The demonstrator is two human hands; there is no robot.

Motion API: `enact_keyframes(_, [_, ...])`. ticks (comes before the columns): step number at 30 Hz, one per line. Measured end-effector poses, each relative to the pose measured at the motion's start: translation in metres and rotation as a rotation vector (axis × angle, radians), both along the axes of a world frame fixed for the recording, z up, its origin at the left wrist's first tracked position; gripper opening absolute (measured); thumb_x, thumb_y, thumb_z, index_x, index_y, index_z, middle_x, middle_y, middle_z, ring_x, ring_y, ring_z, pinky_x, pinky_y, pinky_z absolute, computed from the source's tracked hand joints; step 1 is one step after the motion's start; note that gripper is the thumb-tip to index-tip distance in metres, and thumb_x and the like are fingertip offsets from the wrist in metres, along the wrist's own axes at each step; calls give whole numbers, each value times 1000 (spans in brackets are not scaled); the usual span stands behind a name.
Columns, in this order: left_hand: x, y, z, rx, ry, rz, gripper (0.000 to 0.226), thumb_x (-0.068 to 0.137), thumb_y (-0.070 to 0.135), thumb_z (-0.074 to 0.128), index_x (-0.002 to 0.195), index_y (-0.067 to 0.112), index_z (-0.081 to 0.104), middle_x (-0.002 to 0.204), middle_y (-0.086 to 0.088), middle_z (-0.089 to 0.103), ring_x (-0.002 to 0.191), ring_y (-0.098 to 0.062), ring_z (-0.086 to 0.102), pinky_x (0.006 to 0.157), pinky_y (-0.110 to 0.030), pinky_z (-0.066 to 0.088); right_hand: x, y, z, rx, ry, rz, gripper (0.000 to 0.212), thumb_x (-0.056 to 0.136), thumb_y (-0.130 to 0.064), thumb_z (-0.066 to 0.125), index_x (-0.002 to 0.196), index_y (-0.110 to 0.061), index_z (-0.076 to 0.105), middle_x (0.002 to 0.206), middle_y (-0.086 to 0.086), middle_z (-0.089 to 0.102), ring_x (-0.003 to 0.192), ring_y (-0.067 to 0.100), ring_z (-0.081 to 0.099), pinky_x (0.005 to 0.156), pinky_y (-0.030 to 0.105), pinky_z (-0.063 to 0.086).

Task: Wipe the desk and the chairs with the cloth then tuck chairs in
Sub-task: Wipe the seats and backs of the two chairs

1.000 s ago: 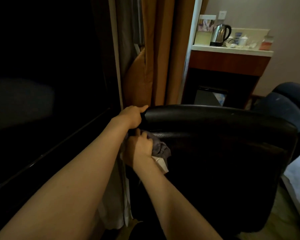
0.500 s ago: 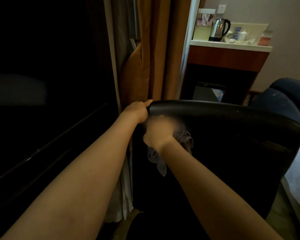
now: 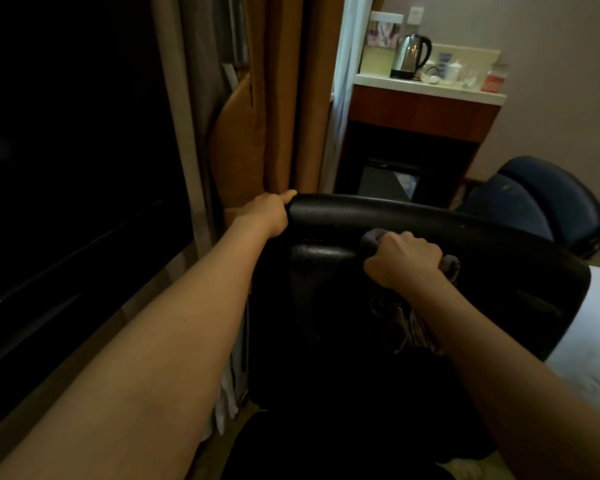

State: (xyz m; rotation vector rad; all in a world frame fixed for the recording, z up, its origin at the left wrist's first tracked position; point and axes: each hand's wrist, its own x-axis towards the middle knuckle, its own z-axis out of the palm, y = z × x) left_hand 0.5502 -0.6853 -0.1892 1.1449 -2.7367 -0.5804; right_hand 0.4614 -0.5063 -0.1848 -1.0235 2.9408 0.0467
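seat and base of the black chair [image 3: 482,258] are lost in shadow; the dark panel [image 3: 66,133] at left is hard to make out. left hand [image 3: 267,214] grips the backrest's top left corner. right hand [image 3: 404,259] is closed around a grey cloth [image 3: 371,239], pressed to the backrest, its tail dim beneath the wrist. behind: orange curtain [image 3: 284,98], steel kettle [image 3: 411,57] on a white-topped cabinet [image 3: 430,90], blue chair [image 3: 520,206] at right.

The black chair [image 3: 413,306] stands upright with its glossy padded back turned this way, the rolled top edge curving left to right. A grey cloth [image 3: 373,240] is bunched against that back just under the top edge (its loose end hangs down the dark face). Behind it on the right sits a blue chair [image 3: 534,202].
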Motion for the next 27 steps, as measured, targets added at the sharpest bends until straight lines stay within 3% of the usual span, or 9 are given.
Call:
enact_keyframes(5, [-12, 5, -5, -7, 2, 3, 69, 93, 4, 37, 149, 35, 12, 146, -15, 30, 128, -34, 39, 103, -38, 38, -17, 19, -24, -160, -48, 43, 48, 87, -34, 52, 134, -25, 45, 128, 11, 42, 115, 32, 47, 90, 40, 40])
enact_keyframes(7, [-13, 5, -9, 0, 10, 3, 69, 93, 5, 37, 149, 35, 11, 150, -15, 24, 132, -35, 34, 106, -38, 35, -10, 24, -48, -266, 82, 87, 54, 86, -33, 55, 138, -26, 42, 137, 10, 36, 122, 32, 41, 94, 42, 39])
enact_keyframes(10, [-11, 3, -13, 4, 41, 9, 71, 91, 6, 37, 149, 37, 10, 155, -12, 14, 138, -35, 25, 112, -38, 28, 0, 19, -86, -370, 338, 125, 58, 73, -31, 68, 128, -18, 54, 122, 16, 50, 106, 37, 51, 81, 44, 46])
enact_keyframes(12, [-10, 3, -16, 13, 46, 20, 73, 90, 5, 37, 148, 39, 9, 157, -10, 9, 141, -34, 19, 115, -37, 24, 7, 13, -114, -374, 442, 201, 58, 57, -32, 77, 111, -15, 65, 102, 16, 59, 83, 35, 58, 65, 38, 48])
enact_keyframes(14, [-10, 3, -22, 21, 61, 24, 75, 89, 4, 36, 148, 39, 7, 158, -9, 3, 143, -32, 14, 114, -35, 21, 17, 8, -150, -342, 502, 321, 59, 47, -32, 79, 102, -15, 69, 92, 13, 60, 73, 32, 55, 58, 33, 45])
enact_keyframes(19, [-13, -3, -40, -8, 166, 49, 79, 87, 6, 39, 148, 39, 3, 158, -9, -3, 145, -33, 2, 118, -39, 10, 29, -4, -200, -426, 472, 421, 55, 46, -25, 80, 100, -14, 70, 90, 11, 60, 70, 30, 51, 55, 31, 43])
enact_keyframes(23, [-16, 4, -61, -29, 282, 41, 74, 91, 8, 38, 149, 39, 4, 158, -6, -6, 144, -32, -4, 117, -39, 6, 25, 7, -223, -454, 555, 609, 50, 52, -25, 78, 100, -14, 69, 97, 7, 40, 76, 26, 35, 58, 31, 41])
enact_keyframes(27, [-13, 11, -72, -26, 333, 33, 71, 96, 14, 39, 148, 39, -2, 157, -5, -15, 145, -30, -9, 118, -44, 3, 28, 13, -226, -361, 536, 713, 56, 46, -35, 84, 98, -19, 72, 96, 6, 45, 76, 27, 44, 56, 30, 46])
